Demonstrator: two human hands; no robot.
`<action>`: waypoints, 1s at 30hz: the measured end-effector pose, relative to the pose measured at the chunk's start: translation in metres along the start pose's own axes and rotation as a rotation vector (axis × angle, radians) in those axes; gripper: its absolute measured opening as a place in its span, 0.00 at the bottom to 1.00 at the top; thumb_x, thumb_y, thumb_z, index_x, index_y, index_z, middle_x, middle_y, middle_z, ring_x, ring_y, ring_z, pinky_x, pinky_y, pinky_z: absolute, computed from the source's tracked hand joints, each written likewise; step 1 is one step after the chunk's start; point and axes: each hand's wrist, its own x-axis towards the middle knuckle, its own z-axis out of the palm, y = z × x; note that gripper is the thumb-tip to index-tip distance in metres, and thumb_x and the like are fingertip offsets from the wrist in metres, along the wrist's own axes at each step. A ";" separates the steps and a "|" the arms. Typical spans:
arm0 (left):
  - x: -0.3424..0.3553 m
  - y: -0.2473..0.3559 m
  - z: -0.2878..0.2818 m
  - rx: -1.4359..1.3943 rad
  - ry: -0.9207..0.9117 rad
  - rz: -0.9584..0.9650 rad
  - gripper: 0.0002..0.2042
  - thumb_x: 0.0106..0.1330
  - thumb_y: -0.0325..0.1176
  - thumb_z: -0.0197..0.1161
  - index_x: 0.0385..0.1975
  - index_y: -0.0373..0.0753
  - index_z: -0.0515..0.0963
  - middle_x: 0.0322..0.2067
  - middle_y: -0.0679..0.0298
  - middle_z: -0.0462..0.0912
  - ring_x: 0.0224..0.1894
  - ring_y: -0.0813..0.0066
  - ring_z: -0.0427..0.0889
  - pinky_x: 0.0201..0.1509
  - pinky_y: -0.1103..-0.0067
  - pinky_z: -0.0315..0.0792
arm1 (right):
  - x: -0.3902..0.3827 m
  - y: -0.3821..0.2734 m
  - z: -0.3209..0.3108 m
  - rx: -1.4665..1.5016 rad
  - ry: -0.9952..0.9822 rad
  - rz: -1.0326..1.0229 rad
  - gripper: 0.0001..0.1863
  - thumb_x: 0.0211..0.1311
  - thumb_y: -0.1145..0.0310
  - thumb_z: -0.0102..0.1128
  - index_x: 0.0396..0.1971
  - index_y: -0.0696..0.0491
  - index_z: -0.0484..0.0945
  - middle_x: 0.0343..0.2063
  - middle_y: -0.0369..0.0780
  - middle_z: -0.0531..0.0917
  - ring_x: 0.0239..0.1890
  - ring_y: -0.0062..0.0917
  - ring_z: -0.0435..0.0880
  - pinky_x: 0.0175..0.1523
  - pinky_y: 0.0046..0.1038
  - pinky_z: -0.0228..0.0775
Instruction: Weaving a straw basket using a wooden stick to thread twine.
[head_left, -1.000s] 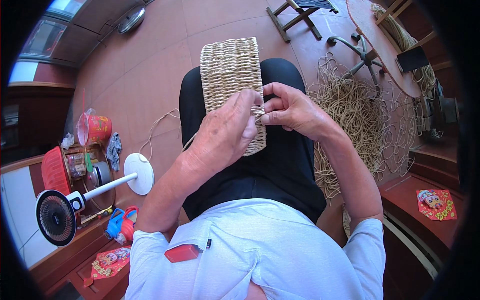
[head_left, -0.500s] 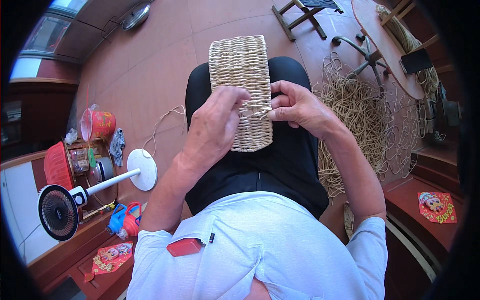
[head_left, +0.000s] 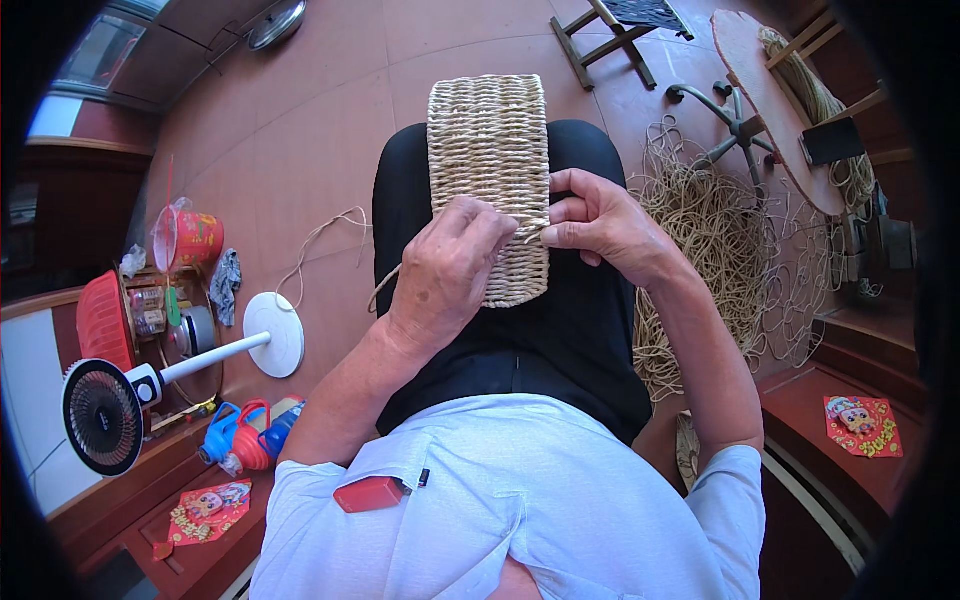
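A rectangular woven panel of pale twisted cord (head_left: 487,140) lies lengthwise on my dark-trousered lap. My left hand (head_left: 448,270) is over the panel's lower half, fingers pinched at a cord in the weave. My right hand (head_left: 610,225) is at the panel's right edge, thumb and forefinger gripping the weave beside a short loose piece of cord, its other fingers curled. A length of loose cord (head_left: 380,285) trails out from beside my left hand. Some of the weave under my left hand is hidden.
A large heap of tan cord (head_left: 690,270) lies right of my legs. A folding stool (head_left: 610,45) and a round-edged board over a wheeled chair base (head_left: 780,130) are ahead. A white standing fan (head_left: 100,415), red bucket (head_left: 195,235) and water jugs (head_left: 240,435) are at left.
My left hand has lifted slightly from the weave and come back onto it, shifting toward the middle. The panel and both hands sit a little further right in the picture.
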 end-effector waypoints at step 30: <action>0.003 -0.002 0.002 0.024 0.011 -0.125 0.06 0.65 0.20 0.69 0.39 0.37 0.81 0.34 0.58 0.82 0.36 0.56 0.87 0.40 0.64 0.81 | -0.001 -0.003 0.013 -0.121 0.067 -0.068 0.28 0.67 0.74 0.71 0.65 0.60 0.73 0.32 0.30 0.83 0.29 0.10 0.77 0.32 0.18 0.70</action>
